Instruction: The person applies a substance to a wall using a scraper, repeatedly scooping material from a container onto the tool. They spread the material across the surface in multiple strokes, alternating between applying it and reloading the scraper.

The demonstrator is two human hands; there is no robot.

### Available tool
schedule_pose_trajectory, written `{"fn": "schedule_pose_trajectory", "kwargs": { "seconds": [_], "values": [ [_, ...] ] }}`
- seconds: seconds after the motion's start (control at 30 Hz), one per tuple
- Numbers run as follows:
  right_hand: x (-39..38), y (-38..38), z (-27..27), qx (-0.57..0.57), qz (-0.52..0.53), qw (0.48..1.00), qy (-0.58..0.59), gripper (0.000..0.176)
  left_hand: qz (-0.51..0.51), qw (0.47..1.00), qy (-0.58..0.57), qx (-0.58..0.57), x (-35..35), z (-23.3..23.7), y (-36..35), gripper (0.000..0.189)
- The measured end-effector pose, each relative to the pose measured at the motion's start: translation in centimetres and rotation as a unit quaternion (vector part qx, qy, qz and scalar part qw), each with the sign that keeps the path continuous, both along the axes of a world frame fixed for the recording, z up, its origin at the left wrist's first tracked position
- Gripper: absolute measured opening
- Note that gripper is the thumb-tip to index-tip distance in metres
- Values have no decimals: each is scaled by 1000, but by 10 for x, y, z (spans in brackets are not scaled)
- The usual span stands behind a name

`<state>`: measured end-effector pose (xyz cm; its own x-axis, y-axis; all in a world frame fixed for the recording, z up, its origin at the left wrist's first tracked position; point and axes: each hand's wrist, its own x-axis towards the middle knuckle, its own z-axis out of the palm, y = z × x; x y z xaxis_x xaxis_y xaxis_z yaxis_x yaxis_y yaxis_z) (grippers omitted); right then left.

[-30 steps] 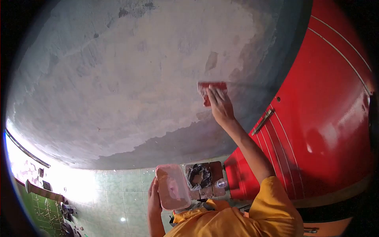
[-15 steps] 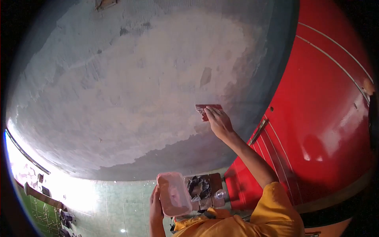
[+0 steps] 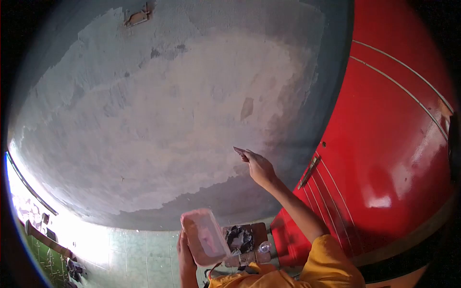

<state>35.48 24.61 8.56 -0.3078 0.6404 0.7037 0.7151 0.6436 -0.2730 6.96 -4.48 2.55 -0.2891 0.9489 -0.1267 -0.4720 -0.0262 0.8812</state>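
Observation:
Near the middle of the view my right hand (image 3: 260, 167) pinches a thin dark red scraper (image 3: 240, 152), seen nearly edge-on in front of the wall. The wall (image 3: 158, 120) is grey with a broad paler patch of filler. Low in the view my left hand (image 3: 186, 250) holds a pinkish plastic tub (image 3: 205, 237) by its left side. Pink paste (image 3: 207, 238) lies inside the tub.
A glossy red panel (image 3: 384, 144) with pale lines fills the right side. Below are a green tiled floor (image 3: 149, 254), a crumpled dark bag (image 3: 239, 239) and a clear plastic item (image 3: 264, 247). A metal bracket (image 3: 138, 18) sits high on the wall.
My right hand has moved down and slightly left, and the scraper has turned from flat to nearly edge-on. My left hand and the tub have shifted slightly left. The view has tilted slightly.

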Motion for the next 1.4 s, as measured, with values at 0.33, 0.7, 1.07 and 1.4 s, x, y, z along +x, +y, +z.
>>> {"fn": "schedule_pose_trajectory", "kwargs": {
  "seconds": [0.33,0.7,1.07,1.4],
  "values": [
    [-77,-176,20,-427,143,780,434,27,62,994,81,48,-21,48,26,64],
    [-99,-218,40,-310,79,862,394,19,58,992,67,92,-55,13,9,67],
    [-211,-267,15,-184,83,979,31,24,128,977,141,99,-54,-35,-17,63],
    [-239,-285,4,-177,85,980,20,26,45,992,24,115,-72,-60,-29,65]
  ]
}}
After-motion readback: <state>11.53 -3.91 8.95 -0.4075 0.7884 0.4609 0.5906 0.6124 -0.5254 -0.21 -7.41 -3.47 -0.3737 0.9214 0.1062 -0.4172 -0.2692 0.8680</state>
